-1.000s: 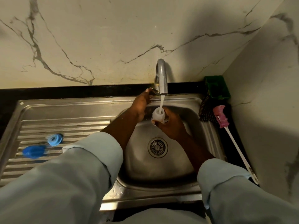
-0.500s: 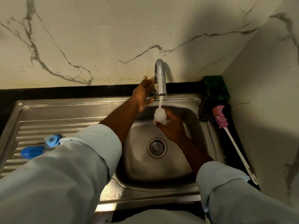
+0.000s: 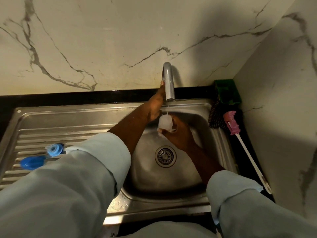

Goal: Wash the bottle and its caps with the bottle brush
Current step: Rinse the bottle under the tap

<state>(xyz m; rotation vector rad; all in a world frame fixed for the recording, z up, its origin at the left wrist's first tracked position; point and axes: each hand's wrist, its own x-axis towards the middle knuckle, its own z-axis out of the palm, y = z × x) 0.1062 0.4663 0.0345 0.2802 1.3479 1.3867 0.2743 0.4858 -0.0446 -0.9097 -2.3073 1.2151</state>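
Right-hand grip [image 3: 178, 133] closed round the clear bottle [image 3: 165, 123], mouth up under the thin stream from the tap [image 3: 169, 83], long axis near upright over the sink [image 3: 197, 103] basin. Left hand [image 3: 155, 107] reached past it to the tap's base, fingers hidden behind the spout, so spread or pinching could not be told. Outward from the bottle: bottle brush [image 3: 240, 141] lay on the worktop well off to the right, nearer the right hand, handle pointing back toward the body, pink head away; blue caps [image 3: 42, 157] rested far left on the drainboard, nearer the left — judged untouched, brushing not yet begun.
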